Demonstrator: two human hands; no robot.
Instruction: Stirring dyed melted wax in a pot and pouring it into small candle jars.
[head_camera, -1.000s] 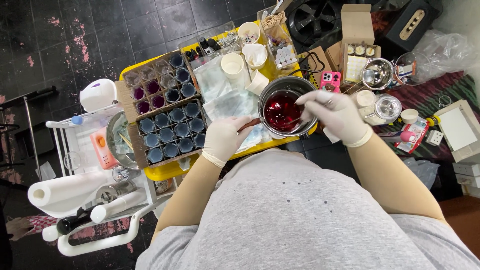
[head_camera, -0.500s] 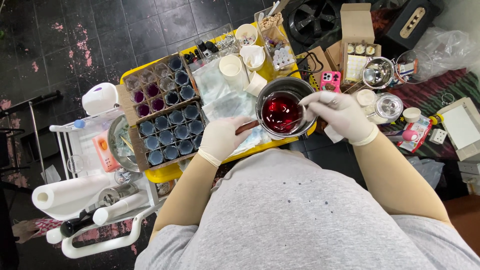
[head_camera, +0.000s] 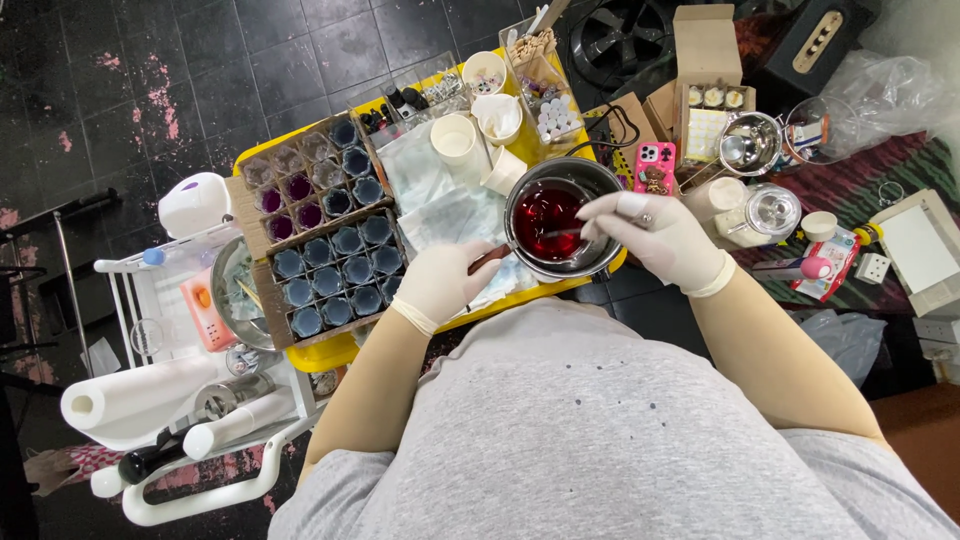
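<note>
Currently: both your gloved hands work at one pot (head_camera: 562, 215) on the yellow table (head_camera: 330, 352), just ahead of your body.
Left hand (head_camera: 441, 284): fingers closed around the pot's brown handle (head_camera: 490, 258).
Right hand (head_camera: 655, 236): fingers pinched on a thin stick (head_camera: 562, 233), its tip dipped in the liquid.
Pot position: between your hands; the right hand overlaps its rim, the left sits at the handle's end.
Axis: the handle runs from the bowl down-left toward your left hand; the stick lies almost level across the bowl, pointing left.
Nearer hand: the right is closer to the liquid.
Pot appearance: round metal bowl, dark red liquid (head_camera: 543, 217) with a glossy surface, well below the rim.
Beside it: a carton of small jars (head_camera: 335, 268) to the left, some showing purple, and a white cup (head_camera: 455, 140) beyond.
</note>
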